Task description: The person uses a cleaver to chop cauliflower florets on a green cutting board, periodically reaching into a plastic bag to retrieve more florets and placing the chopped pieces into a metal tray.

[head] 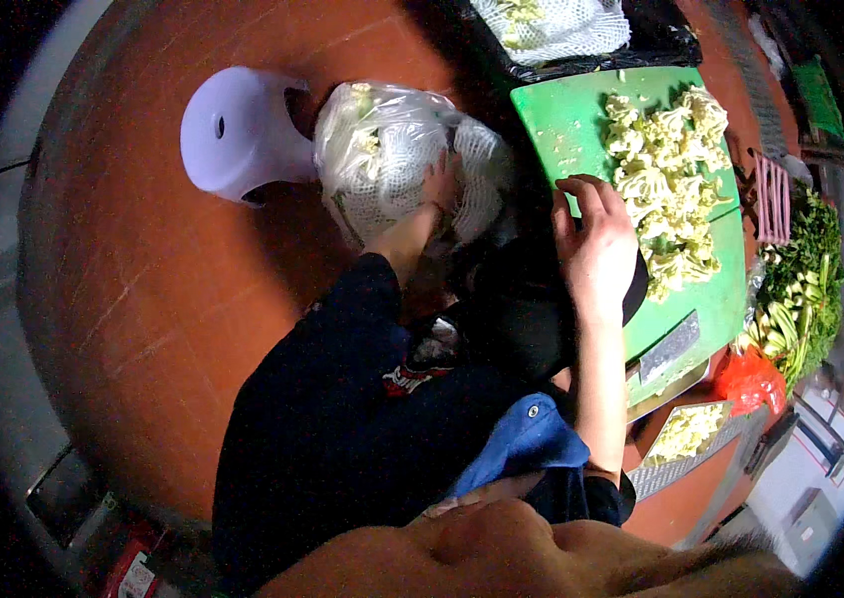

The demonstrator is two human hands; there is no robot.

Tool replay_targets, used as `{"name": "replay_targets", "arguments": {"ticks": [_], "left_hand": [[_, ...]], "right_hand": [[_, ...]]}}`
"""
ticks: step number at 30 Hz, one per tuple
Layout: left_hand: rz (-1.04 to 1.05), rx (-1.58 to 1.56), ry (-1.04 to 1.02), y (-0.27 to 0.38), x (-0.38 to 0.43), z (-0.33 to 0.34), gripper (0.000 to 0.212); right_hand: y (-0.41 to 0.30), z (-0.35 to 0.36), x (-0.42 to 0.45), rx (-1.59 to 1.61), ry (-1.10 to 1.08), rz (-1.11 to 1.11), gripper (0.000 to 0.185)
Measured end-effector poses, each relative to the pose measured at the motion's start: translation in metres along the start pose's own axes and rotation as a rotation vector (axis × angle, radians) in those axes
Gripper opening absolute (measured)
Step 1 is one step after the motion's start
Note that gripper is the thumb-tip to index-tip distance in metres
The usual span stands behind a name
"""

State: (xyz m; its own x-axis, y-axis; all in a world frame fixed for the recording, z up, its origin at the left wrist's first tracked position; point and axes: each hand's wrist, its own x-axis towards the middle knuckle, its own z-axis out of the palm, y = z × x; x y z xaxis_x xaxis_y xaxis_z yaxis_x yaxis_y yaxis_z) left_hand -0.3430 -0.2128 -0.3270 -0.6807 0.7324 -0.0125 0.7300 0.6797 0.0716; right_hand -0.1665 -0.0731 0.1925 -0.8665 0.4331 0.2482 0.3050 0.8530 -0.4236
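Observation:
My left hand (437, 193) is against a clear plastic bag (392, 123) of cauliflower heads wrapped in white foam netting. Shadow and plastic blur its fingers, so its grip is unclear. My right hand (595, 235) hovers at the near edge of a green cutting board (568, 127), fingers bent and apart, nothing visible in them. Cut cauliflower florets (665, 187) lie heaped on the board just beyond that hand. A cleaver's broad metal blade (670, 347) rests flat toward the board's lower end; its handle is not visible.
A lavender plastic stool (243, 134) stands left of the bag. Above the board, a black-lined container (661, 37) holds more foam-netted cauliflower (556, 30). At right are leafy greens (803, 261), a red plastic bag (751, 381) and a perforated tray (650, 478) with florets.

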Motion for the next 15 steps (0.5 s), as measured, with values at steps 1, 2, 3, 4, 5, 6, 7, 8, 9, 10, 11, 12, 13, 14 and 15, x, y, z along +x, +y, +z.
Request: {"name": "replay_targets", "arguments": {"ticks": [1,2,3,4,5,6,7,8,9,10,11,12,13,14,15], "left_hand": [[-0.089,-0.268,-0.11,0.006,0.012,0.001,0.083],[-0.172,-0.522,-0.23,0.007,0.025,-0.015,0.078],[-0.129,-0.601,-0.294,0.012,0.036,-0.032,0.071],[-0.108,-0.671,-0.351,0.01,0.044,-0.059,0.064],[0.026,-0.581,-0.333,0.009,0.036,-0.086,0.056],[0.159,-0.492,-0.312,0.006,0.03,-0.118,0.049],[-0.025,-0.668,-0.314,0.007,0.031,-0.162,0.039],[-0.251,-0.836,-0.3,-0.007,0.027,-0.194,0.03],[-0.226,-0.714,-0.098,-0.048,0.015,-0.176,0.028],[-0.197,-0.578,0.09,-0.094,0.009,-0.155,0.026],[-0.314,-0.476,0.054,-0.123,0.019,-0.159,0.026],[-0.433,-0.369,0.02,-0.151,0.029,-0.166,0.027],[-0.395,0.157,-0.018,-0.192,0.016,-0.163,0.031],[-0.439,0.311,-0.094,-0.208,-0.002,-0.155,0.034],[-0.386,0.46,-0.172,-0.194,0.019,-0.16,0.036]], "right_hand": [[0.004,0.003,-0.001,-0.017,-0.002,0.017,0.016],[0.01,0.005,-0.002,-0.022,-0.001,0.04,0.016],[0.022,0.007,-0.004,-0.049,0.033,0.058,0.016],[0.029,0.006,-0.005,-0.048,0.049,0.075,0.016],[0.038,0.005,-0.007,-0.066,0.055,0.109,0.015],[0.046,0.004,-0.01,-0.082,0.059,0.143,0.015],[0.049,0.004,-0.013,-0.105,0.063,0.194,0.015],[0.046,0.003,-0.013,-0.112,0.055,0.212,0.015],[0.035,0.0,-0.009,-0.095,0.035,0.194,0.015],[0.027,-0.003,-0.007,-0.068,0.023,0.164,0.015],[0.025,-0.004,-0.007,-0.066,0.016,0.16,0.015],[0.024,-0.002,-0.007,-0.059,0.011,0.152,0.016],[0.018,-0.001,-0.006,-0.017,0.005,0.088,0.015],[0.014,0.005,-0.005,-0.017,-0.018,0.042,0.015],[0.021,0.004,-0.006,-0.046,-0.015,0.072,0.015]]}}
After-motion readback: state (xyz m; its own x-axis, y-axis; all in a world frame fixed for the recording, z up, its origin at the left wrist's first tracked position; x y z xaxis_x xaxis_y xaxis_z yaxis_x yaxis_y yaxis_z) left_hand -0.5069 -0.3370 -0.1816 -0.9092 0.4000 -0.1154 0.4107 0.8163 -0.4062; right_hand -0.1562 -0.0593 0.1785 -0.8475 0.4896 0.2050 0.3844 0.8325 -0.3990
